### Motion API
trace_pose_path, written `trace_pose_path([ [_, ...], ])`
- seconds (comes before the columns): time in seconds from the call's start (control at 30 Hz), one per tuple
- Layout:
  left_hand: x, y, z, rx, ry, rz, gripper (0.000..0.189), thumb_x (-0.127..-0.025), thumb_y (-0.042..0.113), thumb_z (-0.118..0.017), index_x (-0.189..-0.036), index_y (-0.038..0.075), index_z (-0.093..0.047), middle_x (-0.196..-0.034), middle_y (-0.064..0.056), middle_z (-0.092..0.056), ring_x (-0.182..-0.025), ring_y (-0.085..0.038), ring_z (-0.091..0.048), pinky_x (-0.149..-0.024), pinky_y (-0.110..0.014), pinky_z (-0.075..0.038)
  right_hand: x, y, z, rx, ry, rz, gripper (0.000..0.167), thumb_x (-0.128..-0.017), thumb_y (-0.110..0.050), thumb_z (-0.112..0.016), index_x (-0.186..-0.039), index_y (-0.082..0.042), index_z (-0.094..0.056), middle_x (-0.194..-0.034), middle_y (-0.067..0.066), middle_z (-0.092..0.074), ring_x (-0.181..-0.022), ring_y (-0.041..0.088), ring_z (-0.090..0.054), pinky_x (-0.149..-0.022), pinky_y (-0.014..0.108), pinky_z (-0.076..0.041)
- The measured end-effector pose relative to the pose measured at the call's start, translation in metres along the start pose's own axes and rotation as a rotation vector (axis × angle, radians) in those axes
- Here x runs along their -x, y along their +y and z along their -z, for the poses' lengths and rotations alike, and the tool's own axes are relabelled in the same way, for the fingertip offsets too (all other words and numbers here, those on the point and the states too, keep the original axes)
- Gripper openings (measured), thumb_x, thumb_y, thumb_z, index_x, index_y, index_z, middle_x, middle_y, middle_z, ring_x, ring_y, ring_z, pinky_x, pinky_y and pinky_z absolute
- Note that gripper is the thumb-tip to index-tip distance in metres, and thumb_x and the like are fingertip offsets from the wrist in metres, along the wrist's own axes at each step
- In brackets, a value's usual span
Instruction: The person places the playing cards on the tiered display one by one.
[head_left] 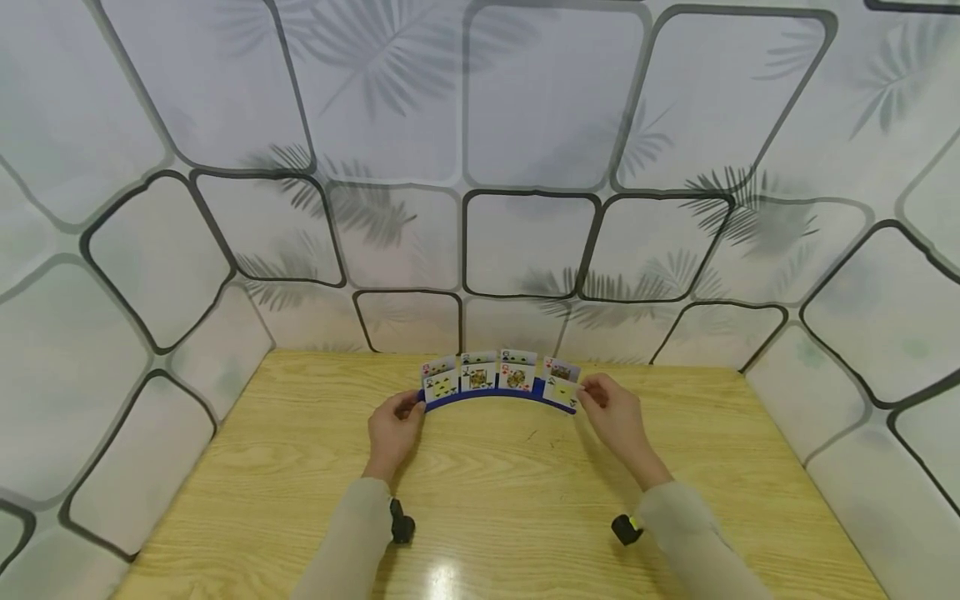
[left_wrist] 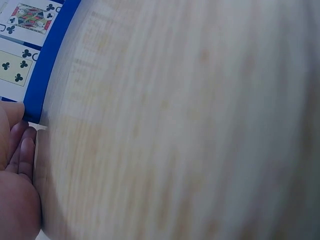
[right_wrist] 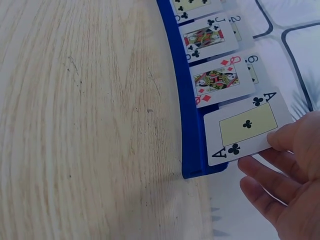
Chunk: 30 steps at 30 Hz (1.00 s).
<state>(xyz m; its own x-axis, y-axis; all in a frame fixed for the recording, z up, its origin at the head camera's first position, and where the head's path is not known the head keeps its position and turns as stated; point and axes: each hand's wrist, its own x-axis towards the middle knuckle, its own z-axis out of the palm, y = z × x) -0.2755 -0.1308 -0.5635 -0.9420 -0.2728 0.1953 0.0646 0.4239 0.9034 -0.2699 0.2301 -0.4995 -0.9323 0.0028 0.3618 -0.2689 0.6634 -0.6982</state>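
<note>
A curved blue card holder stands on the table with playing cards in two rows. My left hand grips its left end; in the left wrist view the thumb lies against the end beside a clubs card. My right hand pinches the ace of clubs by its outer edge between thumb and fingers. The ace's lower edge is at the holder's right end, but I cannot tell whether it is fully seated. Beside it stand the queen of diamonds and the jack of clubs.
The wooden table runs back to a patterned fabric wall, close behind the holder. Similar side walls enclose the left and right. A small black device sits by the left wrist, another black device by the right.
</note>
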Motion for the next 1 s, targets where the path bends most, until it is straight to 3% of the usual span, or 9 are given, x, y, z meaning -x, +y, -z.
trace_pose_path([
  [0.5, -0.001, 0.003, 0.001, 0.005, -0.006, 0.001, 0.025, -0.098, 0.006, -0.072, -0.122, -0.002, -0.075, -0.113, -0.02, -0.077, -0.101, -0.031, -0.072, -0.088, -0.036, -0.058, -0.006, 0.002, -0.009, 0.007, -0.008, -0.06, 0.013, -0.102, -0.014, -0.069, -0.112, -0.005, -0.072, -0.099, 0.012, -0.077, -0.089, 0.025, -0.073, -0.079, 0.035, -0.058],
  [1.0, 0.0, 0.003, 0.001, 0.003, -0.012, 0.024, 0.025, -0.099, 0.007, -0.071, -0.123, 0.0, -0.075, -0.115, -0.019, -0.077, -0.102, -0.031, -0.072, -0.089, -0.036, -0.058, -0.01, 0.009, -0.018, 0.003, -0.017, -0.046, 0.009, -0.1, -0.011, -0.071, -0.107, -0.005, -0.071, -0.092, 0.012, -0.077, -0.087, 0.029, -0.074, -0.077, 0.036, -0.058],
])
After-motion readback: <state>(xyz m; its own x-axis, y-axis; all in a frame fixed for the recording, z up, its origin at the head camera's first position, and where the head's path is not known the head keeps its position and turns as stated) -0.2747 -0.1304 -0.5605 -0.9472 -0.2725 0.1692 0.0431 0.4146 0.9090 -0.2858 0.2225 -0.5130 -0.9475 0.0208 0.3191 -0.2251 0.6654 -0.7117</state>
